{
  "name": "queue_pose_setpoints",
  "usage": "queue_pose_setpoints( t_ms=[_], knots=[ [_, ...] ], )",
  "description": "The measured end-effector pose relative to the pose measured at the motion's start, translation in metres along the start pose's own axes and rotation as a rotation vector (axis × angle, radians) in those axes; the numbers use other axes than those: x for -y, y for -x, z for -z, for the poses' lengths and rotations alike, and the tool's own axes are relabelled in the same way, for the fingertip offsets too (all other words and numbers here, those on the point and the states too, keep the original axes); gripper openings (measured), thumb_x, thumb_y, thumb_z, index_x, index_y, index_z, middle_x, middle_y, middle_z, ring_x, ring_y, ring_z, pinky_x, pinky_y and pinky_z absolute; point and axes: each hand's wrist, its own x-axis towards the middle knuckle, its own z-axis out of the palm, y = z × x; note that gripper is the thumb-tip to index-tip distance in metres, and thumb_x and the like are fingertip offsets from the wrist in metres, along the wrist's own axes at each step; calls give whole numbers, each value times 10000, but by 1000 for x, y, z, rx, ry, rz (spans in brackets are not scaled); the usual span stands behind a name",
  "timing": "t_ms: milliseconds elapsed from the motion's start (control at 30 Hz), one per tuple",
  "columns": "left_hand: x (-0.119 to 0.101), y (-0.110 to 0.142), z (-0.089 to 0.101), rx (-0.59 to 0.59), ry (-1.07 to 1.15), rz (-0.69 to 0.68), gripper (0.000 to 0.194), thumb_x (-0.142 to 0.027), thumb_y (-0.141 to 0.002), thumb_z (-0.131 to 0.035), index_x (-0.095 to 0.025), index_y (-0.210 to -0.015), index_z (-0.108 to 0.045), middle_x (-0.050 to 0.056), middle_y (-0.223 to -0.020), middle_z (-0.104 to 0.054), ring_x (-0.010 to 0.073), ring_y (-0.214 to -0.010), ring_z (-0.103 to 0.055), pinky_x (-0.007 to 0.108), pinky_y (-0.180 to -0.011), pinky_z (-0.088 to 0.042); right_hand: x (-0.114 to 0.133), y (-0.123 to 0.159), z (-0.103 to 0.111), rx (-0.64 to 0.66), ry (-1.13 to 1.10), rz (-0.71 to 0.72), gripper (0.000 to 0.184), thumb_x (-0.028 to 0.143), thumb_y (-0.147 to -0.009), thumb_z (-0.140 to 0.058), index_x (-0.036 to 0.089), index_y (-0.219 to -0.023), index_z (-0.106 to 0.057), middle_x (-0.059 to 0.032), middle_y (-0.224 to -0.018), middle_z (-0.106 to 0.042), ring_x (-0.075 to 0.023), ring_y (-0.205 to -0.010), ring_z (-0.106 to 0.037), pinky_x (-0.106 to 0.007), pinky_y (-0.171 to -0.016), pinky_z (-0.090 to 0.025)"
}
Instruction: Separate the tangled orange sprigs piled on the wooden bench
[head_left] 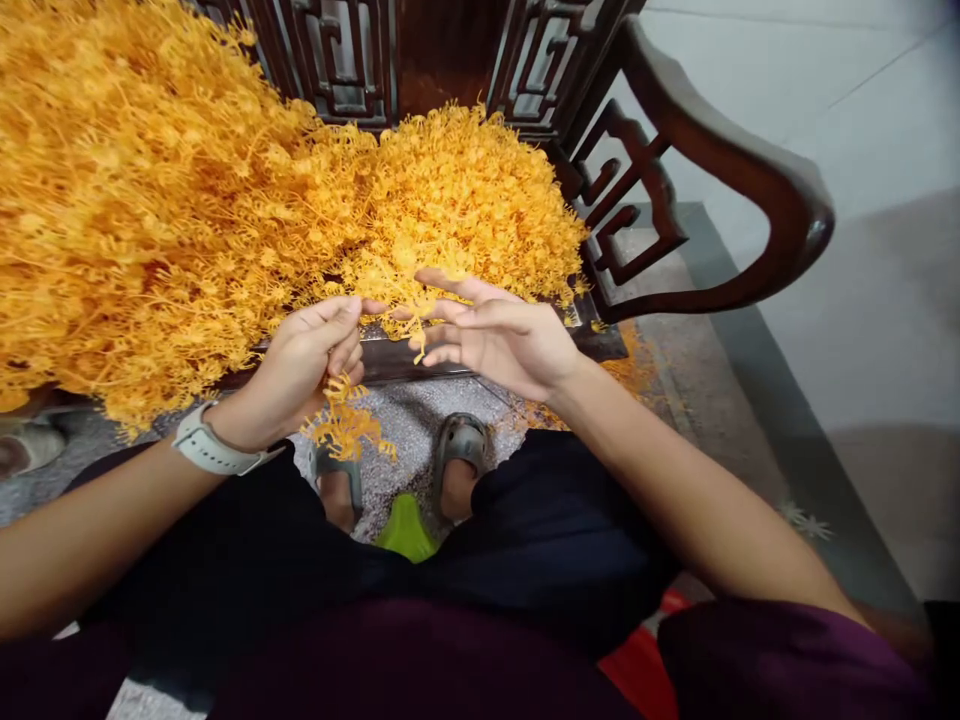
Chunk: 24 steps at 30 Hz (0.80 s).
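A huge mass of fine orange branching sprigs (172, 200) fills the upper left and heaps onto a dark wooden seat (390, 362). My left hand (300, 365) is curled, with a small orange tuft (345, 422) hanging at its fingers, just off the edge of the pile. Its wrist wears a pale grey band (210, 450). My right hand (495, 335) is spread open, fingertips reaching into the sprigs at the pile's lower edge. A few loose strands (416, 335) lie between the hands.
The carved dark wooden chair back (337, 50) and curved armrest (735, 170) stand beyond the pile. Below are my knees in dark shorts (570, 520), grey sandals (459, 445) on speckled stone flooring (397, 430), a green object (405, 530), and a shoe (30, 445) at far left.
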Motion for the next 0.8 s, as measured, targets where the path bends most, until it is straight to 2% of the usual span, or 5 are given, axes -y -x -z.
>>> queue_pose_setpoints(
  t_ms=[133,267,400,600,800],
  knots=[
    [3,2,-3,32,-59,42,141,-293,-1013,-627,-180,-936,-663,-51,-484,-404,101,-447,-355,217,-514,-424,-9,-7,-4,-168,-9,37,350,436,-907,-763,231,-1149,-615,-21,-907,-700,-151,-760,-655,-294,-689,-582],
    [6,3,-2,101,-127,34,148,-300,-1018,-632,-187,-941,-688,-45,-482,-432,105,-446,-385,235,-527,-426,-6,-15,8,-319,42,141,259,471,-989,-677,228,-987,-588,48,-689,-514,-97,-567,-483,-225,-530,-425],
    [9,-1,1,25,-160,-75,163,-319,-1009,-660,-188,-914,-686,-43,-482,-456,105,-451,-428,246,-546,-436,3,-18,24,-406,132,212,306,499,-978,-685,220,-926,-570,56,-663,-442,-87,-541,-405,-225,-509,-366],
    [9,-9,-1,-41,-21,44,166,-308,-1012,-630,-180,-917,-675,-45,-485,-425,102,-442,-389,236,-517,-430,-4,-21,17,-320,275,175,460,665,-959,-588,214,-1039,-626,-62,-941,-654,-184,-839,-616,-310,-682,-527],
    [6,-17,-2,-99,115,147,161,-272,-1033,-579,-175,-929,-654,-41,-508,-407,107,-466,-371,217,-511,-434,-5,-24,10,-217,188,85,671,858,-915,-449,224,-1023,-638,-58,-854,-644,-221,-855,-655,-377,-725,-576]
  ],
)
